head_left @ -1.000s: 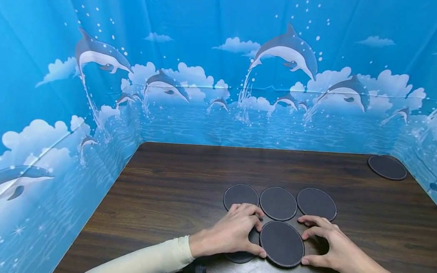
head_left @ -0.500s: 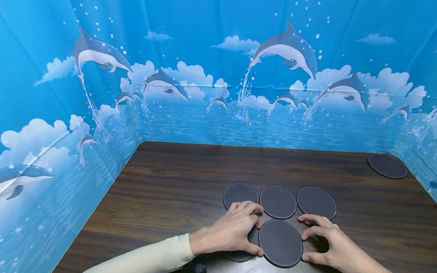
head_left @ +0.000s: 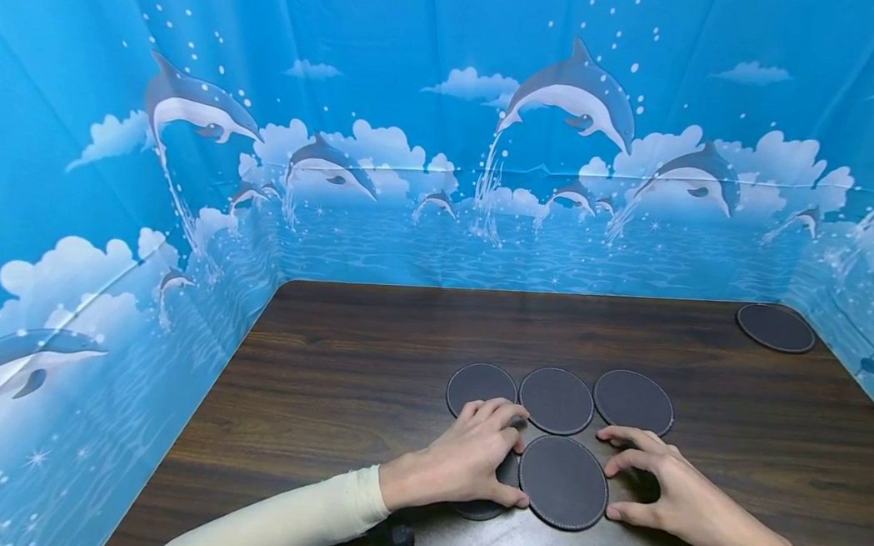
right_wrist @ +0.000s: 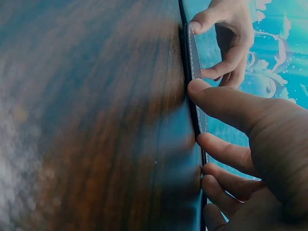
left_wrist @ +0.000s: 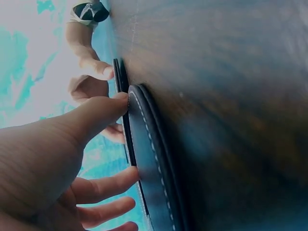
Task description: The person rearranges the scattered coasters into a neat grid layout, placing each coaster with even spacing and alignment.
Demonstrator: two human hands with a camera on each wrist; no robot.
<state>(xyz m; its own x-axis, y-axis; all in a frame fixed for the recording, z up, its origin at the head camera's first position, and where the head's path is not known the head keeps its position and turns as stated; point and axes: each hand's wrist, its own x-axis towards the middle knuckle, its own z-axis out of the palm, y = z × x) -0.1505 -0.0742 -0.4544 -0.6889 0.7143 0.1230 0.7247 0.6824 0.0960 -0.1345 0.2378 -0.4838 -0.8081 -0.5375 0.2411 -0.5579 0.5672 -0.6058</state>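
A round black coaster (head_left: 563,483) with a stitched rim lies flat on the table between my two hands. My left hand (head_left: 463,462) arches over another coaster (head_left: 486,508), mostly hidden beneath it, and its thumb and fingertips are at the middle coaster's left edge. On the other side, my right hand (head_left: 668,487) has its thumb and fingertips spread along the right edge. In the right wrist view that thumb (right_wrist: 199,86) touches the coaster's rim. Behind them runs a row of three similar coasters: left (head_left: 481,384), middle (head_left: 557,401) and right (head_left: 634,400).
One more coaster (head_left: 775,327) lies in the far right corner of the dark wood table (head_left: 326,366). A blue dolphin-print sheet (head_left: 415,138) walls off the back and sides. Below my left forearm is a small black object (head_left: 394,536).
The front coaster between my hands has shifted very slightly sideways. Both hands keep nearly the same pose, and the head view has tilted down a little.
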